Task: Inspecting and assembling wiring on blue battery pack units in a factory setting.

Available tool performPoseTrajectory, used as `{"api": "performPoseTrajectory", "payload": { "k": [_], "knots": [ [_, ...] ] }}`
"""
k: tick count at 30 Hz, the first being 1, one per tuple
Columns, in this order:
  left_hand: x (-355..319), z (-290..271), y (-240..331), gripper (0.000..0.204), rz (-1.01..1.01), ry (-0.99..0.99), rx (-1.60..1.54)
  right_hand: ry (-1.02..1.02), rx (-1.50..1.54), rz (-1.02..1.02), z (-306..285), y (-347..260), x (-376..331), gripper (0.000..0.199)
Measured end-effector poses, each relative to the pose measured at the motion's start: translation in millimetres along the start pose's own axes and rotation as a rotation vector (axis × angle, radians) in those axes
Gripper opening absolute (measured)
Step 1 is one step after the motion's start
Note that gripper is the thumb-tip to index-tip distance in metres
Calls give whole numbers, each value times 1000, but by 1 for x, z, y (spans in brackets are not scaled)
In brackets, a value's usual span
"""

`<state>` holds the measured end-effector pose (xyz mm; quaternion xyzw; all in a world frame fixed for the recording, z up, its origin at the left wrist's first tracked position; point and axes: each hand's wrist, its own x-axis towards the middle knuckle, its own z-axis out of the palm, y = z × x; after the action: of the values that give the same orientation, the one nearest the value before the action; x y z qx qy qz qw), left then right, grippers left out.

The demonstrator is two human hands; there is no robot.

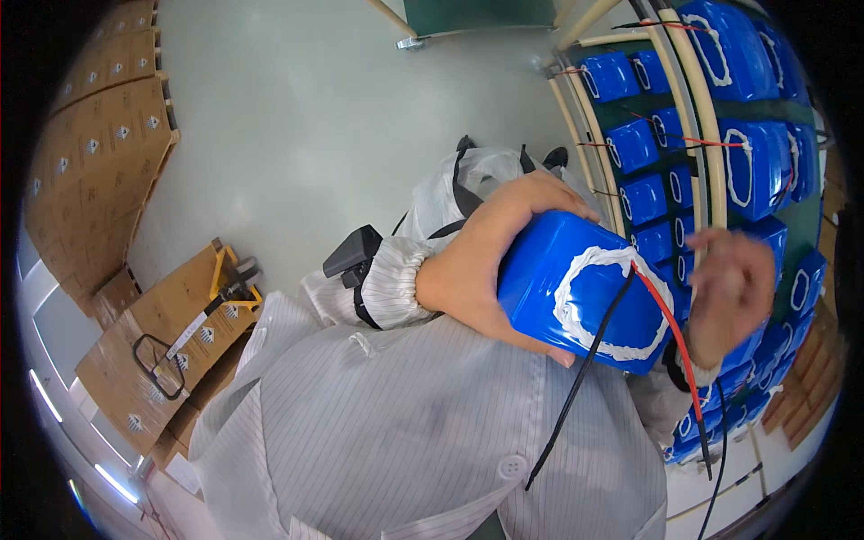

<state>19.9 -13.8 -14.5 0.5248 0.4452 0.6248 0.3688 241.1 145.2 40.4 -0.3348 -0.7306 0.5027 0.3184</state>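
My left hand (pixel 475 265) is closed round a blue shrink-wrapped battery pack (pixel 544 274), thumb and fingers on opposite sides. The pack is tilted in front of my chest, one end face turned up. A rough ring of white sealant (pixel 565 306) runs round that face. From the ring's edge come a red wire (pixel 670 324) and a black wire (pixel 587 360), both hanging loose toward my smock. To the right of the pack, apart from it, my right hand (pixel 733 292) is raised; motion blurs its fingers, so whether they hold anything is unclear.
A tubular rack (pixel 711 117) on the right carries rows of similar blue packs (pixel 756 171), some with wires sticking out. Stacked cartons (pixel 103 162) stand at far left. Nearer are a yellow pallet jack (pixel 229 283) and more cartons (pixel 135 369). A green-topped table (pixel 477 13) is beyond.
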Motion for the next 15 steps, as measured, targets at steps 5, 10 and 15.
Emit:
{"api": "performPoseTrajectory", "payload": {
  "k": [5,10,15],
  "knots": [
    [-1,1,-5,109,4,21,-19,-414,-220,-583,0,-36,-2,31],
    [-2,1,-7,108,22,21,-10,-499,-325,-691,24,-39,-15,39],
    [0,-1,-9,105,8,24,-26,-437,-305,-664,39,-49,-11,43]
  ]
}}
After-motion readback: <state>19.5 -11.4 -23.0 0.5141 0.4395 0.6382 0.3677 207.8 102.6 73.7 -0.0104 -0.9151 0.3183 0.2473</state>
